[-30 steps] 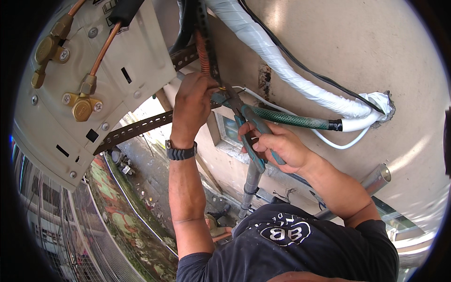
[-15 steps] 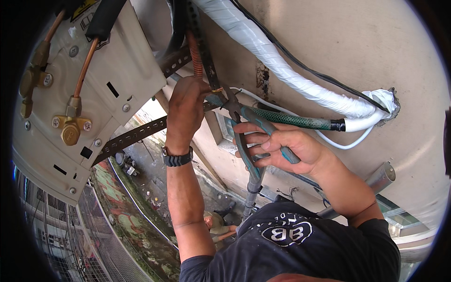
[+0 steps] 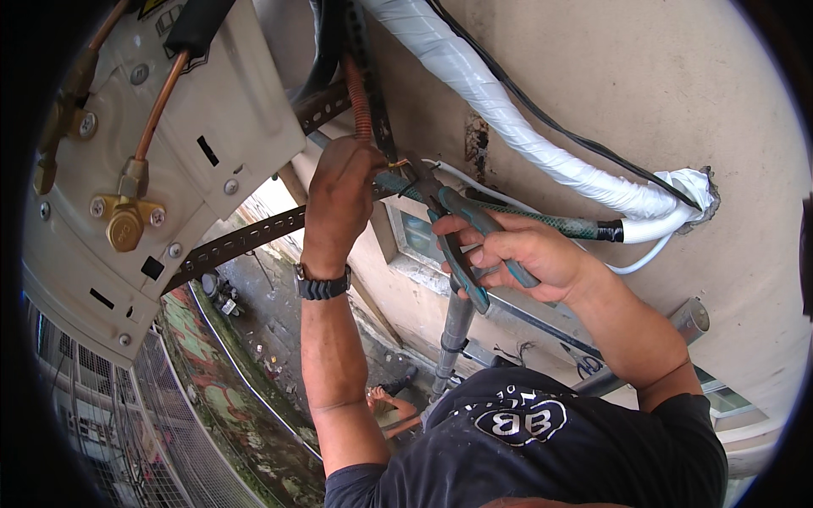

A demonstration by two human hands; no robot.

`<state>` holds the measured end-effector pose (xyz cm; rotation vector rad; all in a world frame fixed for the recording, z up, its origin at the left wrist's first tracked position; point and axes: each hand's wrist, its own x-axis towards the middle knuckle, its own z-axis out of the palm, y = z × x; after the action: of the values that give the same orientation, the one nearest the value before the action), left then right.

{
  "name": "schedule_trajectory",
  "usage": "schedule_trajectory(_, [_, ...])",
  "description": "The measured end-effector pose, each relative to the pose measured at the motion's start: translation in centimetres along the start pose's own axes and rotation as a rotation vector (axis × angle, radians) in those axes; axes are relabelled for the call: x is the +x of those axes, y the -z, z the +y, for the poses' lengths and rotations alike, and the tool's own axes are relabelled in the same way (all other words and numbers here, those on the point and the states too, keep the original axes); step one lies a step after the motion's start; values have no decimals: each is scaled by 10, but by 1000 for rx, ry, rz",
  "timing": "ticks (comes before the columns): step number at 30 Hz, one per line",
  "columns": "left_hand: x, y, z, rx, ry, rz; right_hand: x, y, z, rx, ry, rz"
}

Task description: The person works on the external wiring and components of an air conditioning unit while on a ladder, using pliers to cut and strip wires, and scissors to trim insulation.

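Note:
My left hand (image 3: 339, 190), with a black-banded watch on its wrist, is closed at the metal bracket, just below an orange corrugated tube (image 3: 358, 97). What its fingers hold is hidden behind the hand. A thin yellowish wire (image 3: 397, 163) shows beside its fingertips. From the right, my right hand (image 3: 538, 258) grips pliers (image 3: 478, 216) with grey and teal handles. Their dark jaws point up-left, close to the wire and my left fingers. A green braided hose (image 3: 567, 225) runs behind the pliers toward my left hand.
A beige outdoor unit (image 3: 241, 110) with brass valves (image 3: 125, 227) stands at left on a slotted bracket (image 3: 246, 241). White-wrapped piping (image 3: 508, 110) enters a wall hole at right. A grey pipe (image 3: 453, 339) runs below. Far beneath are the ground and another person (image 3: 394, 411).
My right fingers have curled in round the pliers, and the handles have come closer together and turned a little. My left hand has stayed nearly in place.

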<state>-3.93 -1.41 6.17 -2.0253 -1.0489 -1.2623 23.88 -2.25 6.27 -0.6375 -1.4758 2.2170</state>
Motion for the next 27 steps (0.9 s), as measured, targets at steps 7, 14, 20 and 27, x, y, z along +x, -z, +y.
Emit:
schedule_trajectory(7, [0, 0, 1, -16, 29, 10, -1, -1, -1, -38, 20, 23])
schedule_trajectory(14, [-10, 2, 1, 3, 72, -11, 3, 8, 24, 33, 83, -96])
schedule_trajectory(20, [4, 1, 7, -69, 83, -65, -6, 7, 36, 102, 191, -66])
schedule_trajectory(27, [-35, 31, -41, -14, 376, -145, -96, 16, 84, 55, 195, -286])
